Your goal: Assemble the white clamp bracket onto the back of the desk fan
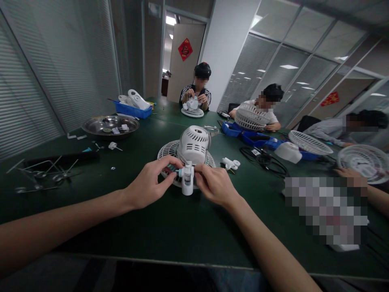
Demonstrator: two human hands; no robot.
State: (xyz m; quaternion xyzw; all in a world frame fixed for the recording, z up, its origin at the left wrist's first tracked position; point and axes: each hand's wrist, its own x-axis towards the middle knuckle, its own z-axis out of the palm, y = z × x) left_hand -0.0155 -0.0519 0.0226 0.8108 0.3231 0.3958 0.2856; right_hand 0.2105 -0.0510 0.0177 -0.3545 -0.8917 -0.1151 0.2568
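A white fan head [194,142], with slotted vents on its rounded motor housing, rests on a round white fan grille [166,151] in front of me. A white pivot bracket [187,187] sticks out from the housing toward me. At the bracket's left side, my left hand [151,180] pinches a small light-blue piece [180,172] between thumb and fingers. My right hand [217,184] is closed on the right side of the same bracket, its fingertips partly hidden.
Left stand a steel bowl [91,130] of small parts, wire racks [50,176] and a blue bin [133,110]. White fittings [231,164] and a black cable [261,159] lie right. Several people sit around the green table [146,235]; a nearby hand [352,178] touches another grille [378,166].
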